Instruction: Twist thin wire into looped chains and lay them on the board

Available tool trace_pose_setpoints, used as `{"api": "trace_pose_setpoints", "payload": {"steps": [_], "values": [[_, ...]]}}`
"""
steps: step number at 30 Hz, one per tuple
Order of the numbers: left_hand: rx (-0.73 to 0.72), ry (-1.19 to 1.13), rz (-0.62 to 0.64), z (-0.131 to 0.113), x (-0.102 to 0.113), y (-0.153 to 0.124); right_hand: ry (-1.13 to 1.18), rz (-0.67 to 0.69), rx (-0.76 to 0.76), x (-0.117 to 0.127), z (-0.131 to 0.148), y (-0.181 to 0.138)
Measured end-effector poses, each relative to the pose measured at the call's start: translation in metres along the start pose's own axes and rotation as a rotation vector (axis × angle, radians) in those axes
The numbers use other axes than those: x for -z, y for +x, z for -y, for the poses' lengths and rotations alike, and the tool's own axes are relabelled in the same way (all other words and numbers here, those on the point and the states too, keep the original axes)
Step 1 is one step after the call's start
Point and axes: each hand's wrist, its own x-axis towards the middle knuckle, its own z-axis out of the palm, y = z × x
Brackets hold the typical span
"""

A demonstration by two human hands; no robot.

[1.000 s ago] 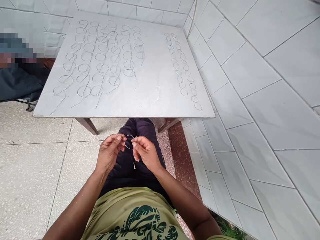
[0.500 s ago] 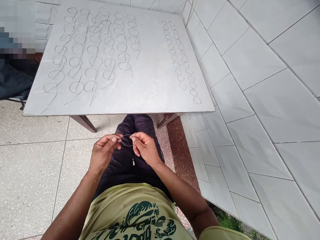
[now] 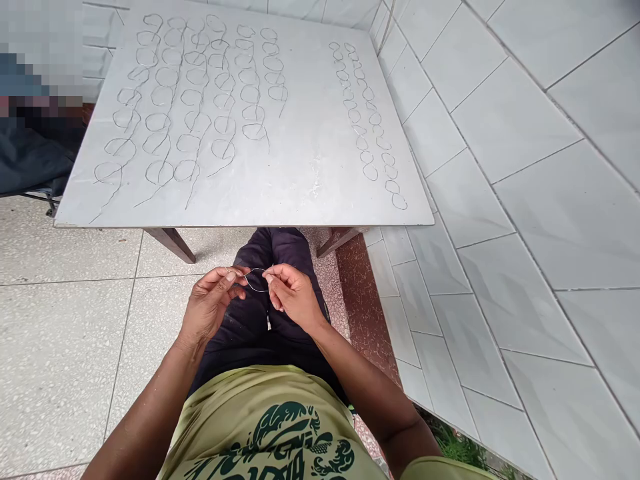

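Above my lap, a thin wire loop (image 3: 256, 290) stretches between my two hands. My left hand (image 3: 213, 300) pinches the wire at the loop's left side, thumb against the fingers. On the other side my right hand (image 3: 295, 297) is closed on the loop's right part, whose edge is hidden behind the fingers. Rows of wire rings with trailing ends (image 3: 160, 172) lie on the left and middle of the white table (image 3: 300, 193). Two slanting rows of smaller joined wire loops (image 3: 370, 172) lie on its right side.
White tiled wall (image 3: 500, 220) runs close along my right. The table's front edge crosses ahead of my knees, with wooden legs (image 3: 170, 245) below. Dark cloth (image 3: 35, 157) and a blurred patch are at the far left. Speckled floor (image 3: 60, 347) lies left of me.
The table and wall appear shifted slightly to the right in the view. Both hands keep their hold on the wire loop, with almost no change in their pose.
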Motion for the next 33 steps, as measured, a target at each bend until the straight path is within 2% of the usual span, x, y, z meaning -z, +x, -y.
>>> {"api": "trace_pose_setpoints", "payload": {"steps": [12,21,26,33], "values": [[-0.087,-0.021,0.009,-0.002,0.002,0.005,0.096,0.019,0.013,-0.005,-0.002,0.002],[-0.035,-0.038,-0.015,-0.006,0.003,0.007,0.044,0.073,0.002,0.0,0.004,0.004],[0.043,-0.029,-0.048,-0.003,-0.011,-0.001,-0.086,-0.063,0.071,-0.004,0.001,0.004],[0.164,-0.121,-0.197,0.008,-0.021,-0.005,-0.201,-0.167,0.156,-0.004,-0.009,0.001]]}}
